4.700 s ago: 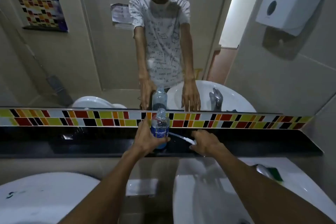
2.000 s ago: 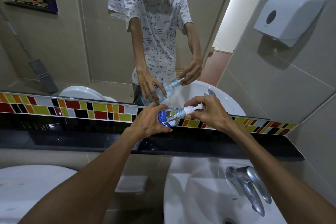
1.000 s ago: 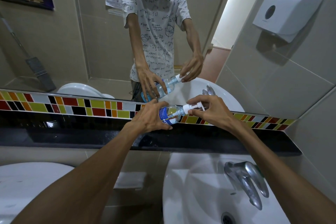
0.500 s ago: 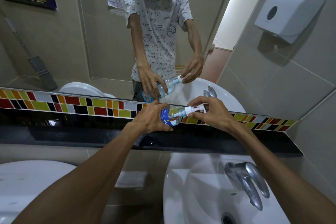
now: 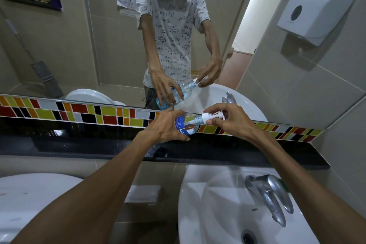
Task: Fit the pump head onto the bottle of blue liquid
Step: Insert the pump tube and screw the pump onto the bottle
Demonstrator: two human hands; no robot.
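The bottle (image 5: 186,124) is held in the air above the black ledge (image 5: 79,144), in front of the coloured tile strip (image 5: 59,111) under the mirror (image 5: 89,35); it lies nearly on its side, its long axis running left to right, base to the left and low, neck to the right and slightly raised; the pump head (image 5: 211,117) sits on the neck, its white collar against the shoulder, its nozzle pointing further right; the left hand (image 5: 165,127) wraps the bottle's body, its grip closed around the blue label; the right hand (image 5: 230,120) pinches the pump head between thumb and fingers, its grip closed on the collar; whether the collar is fully screwed down cannot be told.

Below the hands the ledge has a bare stretch on either side; its front edge drops to the white basin (image 5: 208,214) with the chrome tap (image 5: 267,192) at the right; a second white basin (image 5: 29,194) lies at the lower left, cut off by the frame; the side wall with the paper dispenser (image 5: 315,16) closes the room on the right.

The left palm hides the bottle's base and most of the label; the blue liquid shows clearly only in the mirror's reflection.
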